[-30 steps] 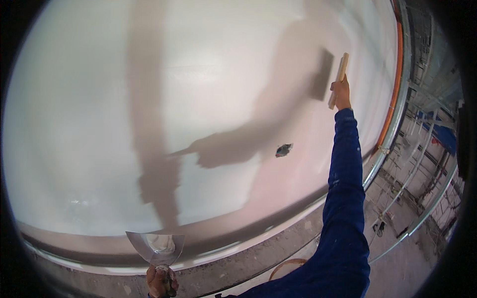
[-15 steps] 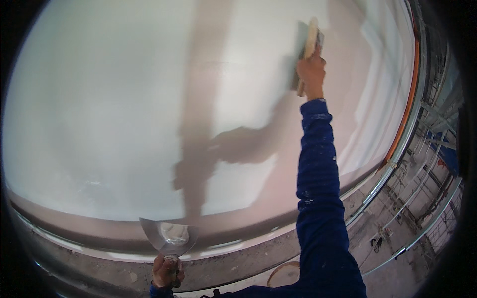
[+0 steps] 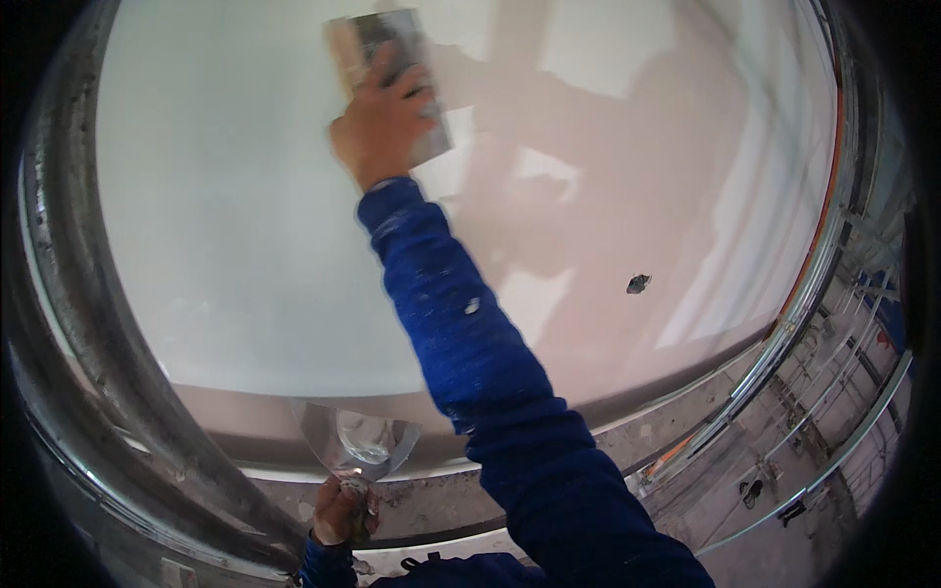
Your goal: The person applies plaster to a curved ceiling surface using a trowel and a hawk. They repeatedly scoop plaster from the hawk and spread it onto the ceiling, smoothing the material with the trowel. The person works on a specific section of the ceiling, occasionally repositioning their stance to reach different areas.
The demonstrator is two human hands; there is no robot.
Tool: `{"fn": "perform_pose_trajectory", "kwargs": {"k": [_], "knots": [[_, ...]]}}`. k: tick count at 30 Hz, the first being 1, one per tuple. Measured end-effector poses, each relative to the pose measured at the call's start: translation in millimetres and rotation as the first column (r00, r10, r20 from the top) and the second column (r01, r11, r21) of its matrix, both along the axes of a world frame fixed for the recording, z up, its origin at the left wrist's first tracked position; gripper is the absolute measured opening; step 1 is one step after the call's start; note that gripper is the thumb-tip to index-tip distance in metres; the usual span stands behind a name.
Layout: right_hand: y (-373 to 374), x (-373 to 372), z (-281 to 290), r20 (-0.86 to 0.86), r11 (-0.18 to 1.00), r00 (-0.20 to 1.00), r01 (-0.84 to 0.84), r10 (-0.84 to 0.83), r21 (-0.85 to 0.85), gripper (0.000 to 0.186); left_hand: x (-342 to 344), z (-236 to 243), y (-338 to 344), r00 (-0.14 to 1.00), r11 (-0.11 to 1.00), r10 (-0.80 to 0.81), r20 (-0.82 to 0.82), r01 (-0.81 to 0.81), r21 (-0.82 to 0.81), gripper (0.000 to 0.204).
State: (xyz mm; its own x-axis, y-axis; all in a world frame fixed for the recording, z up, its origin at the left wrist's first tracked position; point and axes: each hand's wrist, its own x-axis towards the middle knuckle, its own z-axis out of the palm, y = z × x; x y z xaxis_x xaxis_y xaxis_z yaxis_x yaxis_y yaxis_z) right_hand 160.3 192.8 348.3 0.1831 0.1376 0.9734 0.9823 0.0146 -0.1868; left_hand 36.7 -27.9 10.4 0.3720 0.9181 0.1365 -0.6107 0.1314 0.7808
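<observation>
My right hand (image 3: 385, 122) is closed around a flat rectangular plastering trowel (image 3: 428, 122). The trowel lies on or close to a large pale wall panel (image 3: 235, 235) near the top of the view, its metal blade tilted up on the left. Low in the view, my left hand (image 3: 340, 510) grips the handle of a wide putty knife (image 3: 319, 431). A lump of whitish filler (image 3: 365, 434) rests on its broad blade. The blade stands in front of the panel's lower edge. Both sleeves are blue, and the right one carries white smears.
Thick grey pipes (image 3: 108, 323) curve down the left side. A small dark hole (image 3: 638, 284) shows in the panel at right. Metal rails (image 3: 833, 451) and scaffold-like bars stand beyond the panel's right edge. Shadows of my arm and head fall across the panel.
My right hand has swept the trowel leftward across the panel. The view has shifted, bringing the pipes and the dark hole into sight. My left hand still holds the putty knife low down.
</observation>
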Motion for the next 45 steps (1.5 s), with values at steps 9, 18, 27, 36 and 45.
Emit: {"fn": "perform_pose_trajectory", "kwargs": {"k": [9, 18, 27, 36, 45], "knots": [[-72.6, 51.1, -80.7, -0.480, 0.116, 0.227, -0.961, 0.847, -0.251, 0.051, 5.1, -8.7, -9.0, 0.887, 0.936, 0.322, -0.331, -0.245, 0.255, 0.033], [-163.6, 180.1, -209.1, -0.571, -0.236, -0.480, -0.862, 0.666, 0.449, 0.044, 58.5, 33.0, 5.2, 0.983, 0.974, 0.050, -0.177, -0.009, 0.227, 0.039], [-209.5, 281.2, -255.5, -0.545, 0.060, 0.328, -0.890, 0.772, -0.452, 0.040, 124.5, 36.5, 7.4, 0.936, 0.949, -0.213, -0.279, 0.266, 0.169, 0.029], [-272.2, 478.2, -177.1, -0.679, 0.887, 0.711, -0.418, 0.185, -0.197, 0.046, 165.8, 8.0, 2.4, 0.992, 0.995, -0.096, -0.078, 0.097, 0.009, 0.050], [-173.2, 627.3, 11.9, -0.312, 0.991, 0.941, 0.131, -0.132, -0.024, 0.058, 178.0, -14.9, 14.0, 0.983, 0.975, -0.175, -0.054, 0.165, -0.151, 0.042]]}}
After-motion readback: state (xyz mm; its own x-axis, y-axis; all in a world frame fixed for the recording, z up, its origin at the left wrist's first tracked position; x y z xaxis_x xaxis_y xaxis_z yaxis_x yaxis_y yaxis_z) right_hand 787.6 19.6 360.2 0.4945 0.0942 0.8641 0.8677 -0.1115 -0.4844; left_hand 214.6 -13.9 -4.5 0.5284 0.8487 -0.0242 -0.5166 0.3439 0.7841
